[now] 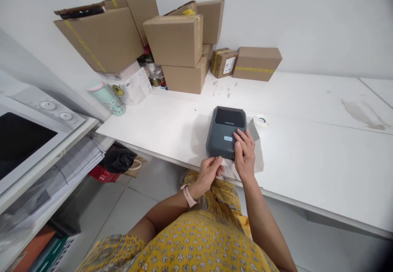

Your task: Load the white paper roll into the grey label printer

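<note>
Head view: dark device [221, 132] lies partly under right fingers [244, 137].

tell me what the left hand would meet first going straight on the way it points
The left hand would likely meet the near edge of the dark device first; depth is unclear.

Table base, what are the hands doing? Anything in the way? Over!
Right hand on dark device. Left hand at its near edge. White roll beside it, apparently not blocking.
</note>
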